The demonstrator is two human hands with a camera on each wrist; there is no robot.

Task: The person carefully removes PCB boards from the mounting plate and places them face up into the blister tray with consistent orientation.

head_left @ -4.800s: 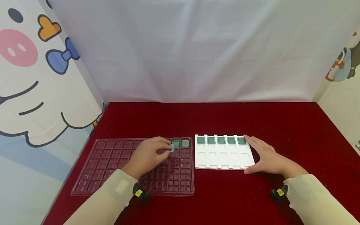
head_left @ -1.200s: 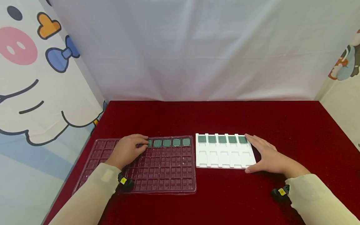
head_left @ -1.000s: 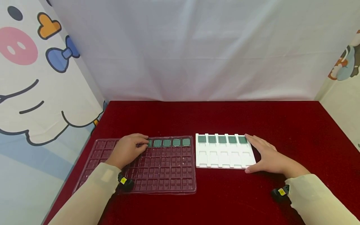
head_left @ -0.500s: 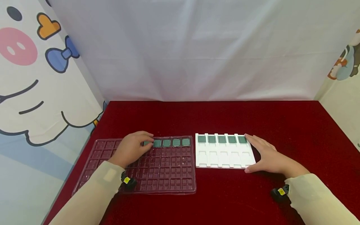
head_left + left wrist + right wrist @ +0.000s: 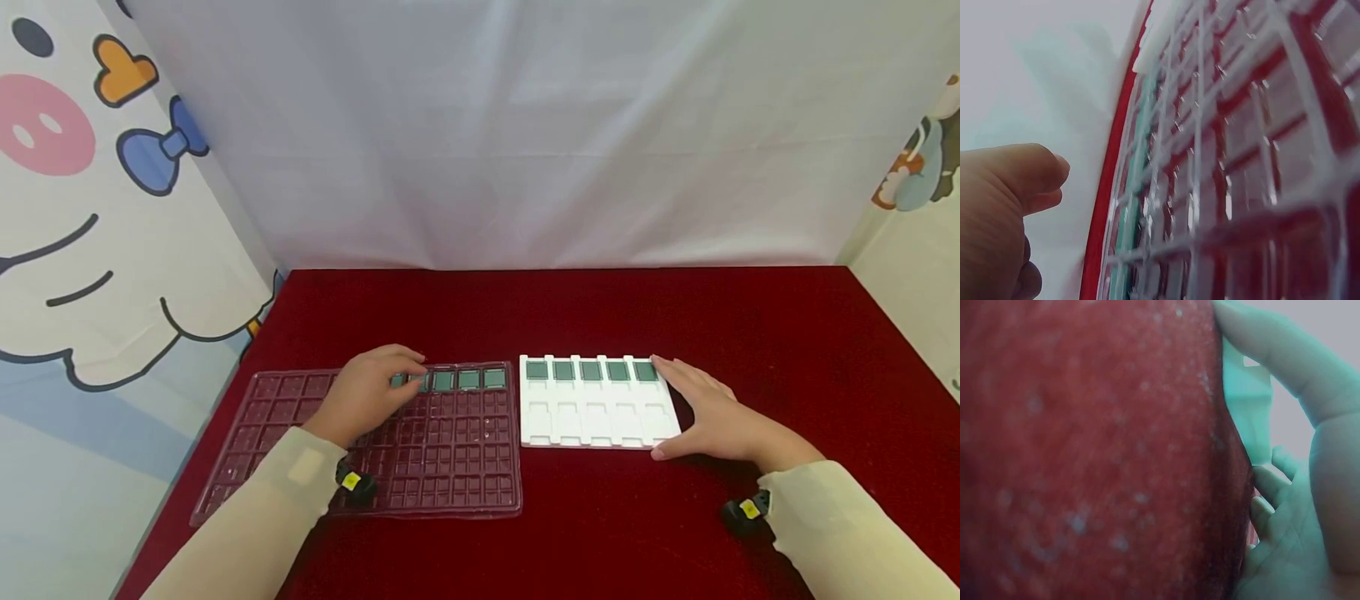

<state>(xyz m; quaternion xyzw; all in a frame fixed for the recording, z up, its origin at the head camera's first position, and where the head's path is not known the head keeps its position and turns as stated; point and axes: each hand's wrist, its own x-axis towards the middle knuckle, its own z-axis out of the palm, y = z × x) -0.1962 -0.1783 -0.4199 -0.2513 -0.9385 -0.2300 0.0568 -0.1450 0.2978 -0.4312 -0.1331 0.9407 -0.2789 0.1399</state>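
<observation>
My left hand (image 5: 372, 393) is over the far row of a clear plastic compartment tray (image 5: 465, 496), its thumb and fingertips apart. Several square green chips (image 5: 468, 380) lie in that row, some partly behind the fingers. In the left wrist view the bent fingers (image 5: 1029, 169) stand off the tray, nothing visible between them, beside the line of green chips (image 5: 1124, 234). My right hand (image 5: 708, 421) holds the right side of a white slotted tray (image 5: 600, 400), thumb at its near corner and fingers at the far one. Several green chips (image 5: 590, 370) fill the white tray's far row.
Both trays lie side by side on a red cloth-covered table (image 5: 600, 533). A white curtain (image 5: 525, 142) hangs behind it. A printed cartoon panel (image 5: 90, 233) stands at the left.
Earlier my left hand pinched a green chip near the row's right end; more chips now lie in that row. Over the last second it moved right along them. My right hand stayed put.
</observation>
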